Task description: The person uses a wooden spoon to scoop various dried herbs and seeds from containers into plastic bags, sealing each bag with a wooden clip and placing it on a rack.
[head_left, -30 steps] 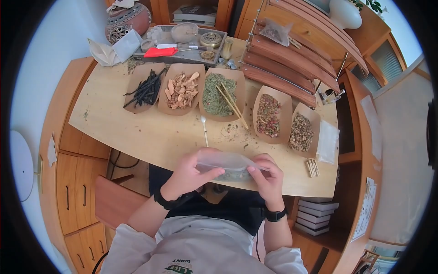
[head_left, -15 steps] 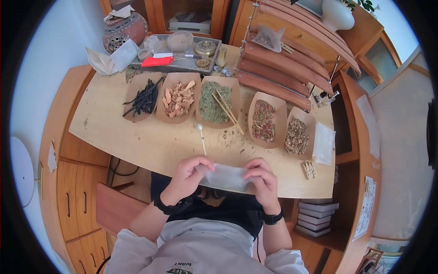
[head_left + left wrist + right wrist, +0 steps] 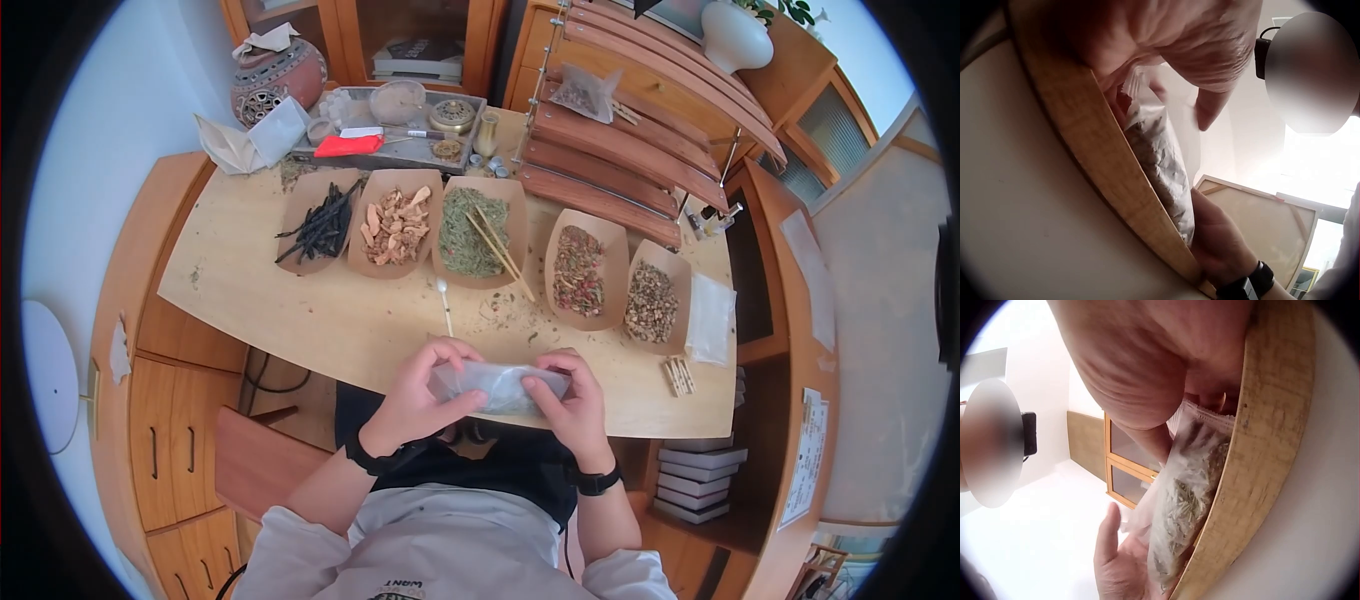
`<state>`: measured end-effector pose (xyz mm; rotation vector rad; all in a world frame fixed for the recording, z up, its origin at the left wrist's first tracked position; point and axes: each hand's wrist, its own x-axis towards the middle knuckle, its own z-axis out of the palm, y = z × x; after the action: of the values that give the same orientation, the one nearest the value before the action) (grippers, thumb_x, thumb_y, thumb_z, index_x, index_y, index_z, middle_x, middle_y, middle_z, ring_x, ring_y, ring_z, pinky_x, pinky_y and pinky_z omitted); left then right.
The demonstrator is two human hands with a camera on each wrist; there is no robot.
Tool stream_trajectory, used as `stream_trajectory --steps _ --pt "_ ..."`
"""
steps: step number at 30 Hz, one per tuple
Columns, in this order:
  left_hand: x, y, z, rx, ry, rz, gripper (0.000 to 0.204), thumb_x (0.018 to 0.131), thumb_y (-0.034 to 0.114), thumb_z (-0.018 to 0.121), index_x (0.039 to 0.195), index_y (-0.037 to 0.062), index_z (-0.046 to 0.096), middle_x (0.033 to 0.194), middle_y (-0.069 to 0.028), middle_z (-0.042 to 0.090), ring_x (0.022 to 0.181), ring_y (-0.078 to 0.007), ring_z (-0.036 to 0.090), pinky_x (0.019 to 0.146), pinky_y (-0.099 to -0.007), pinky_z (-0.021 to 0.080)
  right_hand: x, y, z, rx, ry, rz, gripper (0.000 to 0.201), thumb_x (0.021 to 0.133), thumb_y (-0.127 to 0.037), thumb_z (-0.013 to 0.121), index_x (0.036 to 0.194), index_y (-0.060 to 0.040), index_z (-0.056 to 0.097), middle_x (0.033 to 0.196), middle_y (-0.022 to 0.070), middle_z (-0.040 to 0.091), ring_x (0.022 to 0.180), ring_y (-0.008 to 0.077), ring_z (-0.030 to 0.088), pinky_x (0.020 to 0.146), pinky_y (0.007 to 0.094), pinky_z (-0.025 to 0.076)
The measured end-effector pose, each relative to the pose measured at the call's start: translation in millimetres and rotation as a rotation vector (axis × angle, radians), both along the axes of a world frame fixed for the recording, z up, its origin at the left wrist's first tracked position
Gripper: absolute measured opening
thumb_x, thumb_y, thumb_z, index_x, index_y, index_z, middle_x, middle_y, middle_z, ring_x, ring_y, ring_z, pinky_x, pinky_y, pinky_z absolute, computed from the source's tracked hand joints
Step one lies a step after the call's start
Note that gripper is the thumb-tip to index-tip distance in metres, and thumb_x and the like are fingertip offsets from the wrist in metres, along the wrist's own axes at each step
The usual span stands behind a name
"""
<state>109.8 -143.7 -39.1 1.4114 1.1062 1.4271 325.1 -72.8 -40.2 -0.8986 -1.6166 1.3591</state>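
Bench of pale wood, sprinkled with dried scraps; slatted wooden rack standing at the far right; grey tray at the back, left of the rack, bearing a red pouch among small pots; five cardboard trays spread across the middle, holding, from left to right, black strips, pinkish-tan chunks, green shreds, mixed red and green bits and brownish pieces; clear plastic bag, part-filled with greenish dried plant matter, stretched between both hands at the near edge of the bench; hard to tell whether touching the wood; left hand curled round the left end of the bag, thumb towards the body; right hand gripping the right end, thumb laid on the plastic; flat clear packets beside the rightmost tray; pale tongs lying aslant over the green shreds, ends past the rim; white-tipped spoon just beyond the left hand; wooden pegs near the right edge.
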Motion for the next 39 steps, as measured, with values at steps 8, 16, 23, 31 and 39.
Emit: stream_trajectory --steps 8,16,23,31,39 --pt "4.8 -2.6 3.2 -0.229 -0.298 0.123 0.039 0.09 0.0 0.067 0.124 0.0025 0.048 0.107 -0.0099 0.066 0.098 -0.0149 0.064 0.086 -0.029 0.05 1.5 3.5 13.0 0.143 -0.105 0.065 0.022 0.084 -0.003 0.075 0.104 -0.0009 0.067 0.097 0.0077 0.064 0.088 0.0169 0.061 0.078 0.028 0.049" --pt "2.6 -5.7 -1.1 -0.273 -0.157 0.164 0.014 0.092 0.007 0.07 0.103 -0.0014 0.068 0.095 -0.0052 0.071 0.086 -0.008 0.065 0.077 -0.0232 0.052 4.2 3.0 11.7 0.147 -0.109 0.056 0.009 0.085 -0.005 0.076 0.089 0.0007 0.07 0.088 0.0083 0.065 0.08 0.0193 0.062 0.072 0.0292 0.049" --pt "-1.1 -8.3 -6.4 -0.31 -0.075 0.184 0.012 0.093 0.007 0.069 0.102 -0.0007 0.067 0.095 -0.005 0.07 0.087 -0.0095 0.065 0.079 -0.0242 0.052 2.7 2.0 13.7 0.069 -0.09 0.073 0.008 0.086 -0.005 0.074 0.091 0.0001 0.071 0.089 0.009 0.067 0.082 0.0197 0.064 0.073 0.0291 0.05" --pt "8.9 -5.2 -3.3 -0.146 -0.339 0.197 0.027 0.091 0.002 0.069 0.116 0.0004 0.058 0.105 -0.0056 0.067 0.097 -0.0107 0.062 0.083 -0.0249 0.051 8.9 -3.8 14.9 0.173 -0.036 -0.039 0.007 0.087 -0.005 0.073 0.09 0.0008 0.071 0.089 0.0093 0.068 0.082 0.0186 0.064 0.074 0.0296 0.05" --pt "43.8 -5.8 17.4 -0.234 -0.6 0.044 0.06 0.084 0.006 0.076 0.136 0.0033 0.045 0.124 -0.0049 0.058 0.118 -0.0161 0.055 0.103 -0.033 0.044 -4.2 -19.9 13.0 0.0 0.194 -0.243 0.01 0.091 -0.008 0.07 0.09 0.0018 0.069 0.091 0.0068 0.066 0.085 0.0144 0.06 0.077 0.0272 0.048"
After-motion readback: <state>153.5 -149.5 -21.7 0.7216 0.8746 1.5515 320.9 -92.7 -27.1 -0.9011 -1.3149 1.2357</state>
